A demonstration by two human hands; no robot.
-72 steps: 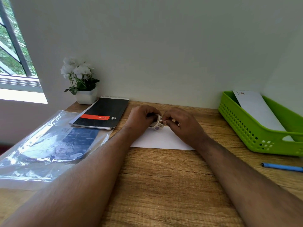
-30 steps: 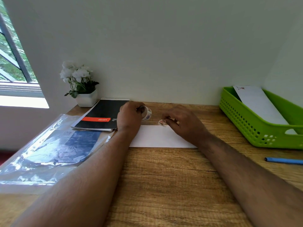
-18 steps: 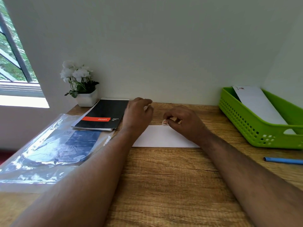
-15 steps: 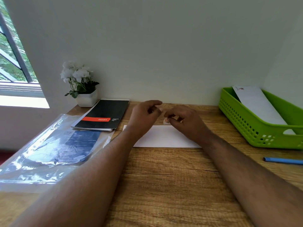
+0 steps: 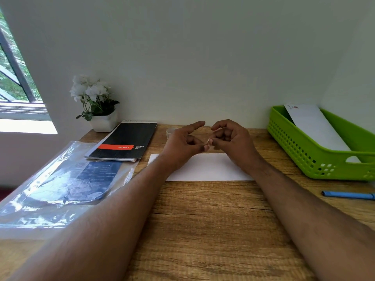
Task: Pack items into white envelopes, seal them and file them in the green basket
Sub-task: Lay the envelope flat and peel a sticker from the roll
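A white envelope (image 5: 209, 169) lies flat on the wooden table (image 5: 203, 220), partly under my wrists. Both hands hover just above it with their fingertips meeting. My right hand (image 5: 233, 142) pinches a small sticker (image 5: 208, 141) between thumb and fingers. My left hand (image 5: 180, 147) pinches the same sticker from the other side, its index finger stretched out. The sticker roll (image 5: 170, 132) stands on the table behind my left hand. At the right sits the green basket (image 5: 300, 155), with one white envelope (image 5: 316, 126) leaning inside it.
A black notepad (image 5: 125, 142) and a clear plastic sleeve (image 5: 60, 185) with blue paper lie at the left. A white pot of flowers (image 5: 99, 112) stands in the back left corner. A blue pen (image 5: 349, 195) lies near the right edge, in front of the basket.
My left hand carried the sticker roll away to the back of the table, left it there and came back to the right hand, which kept the peeled sticker. Both now hold the sticker.
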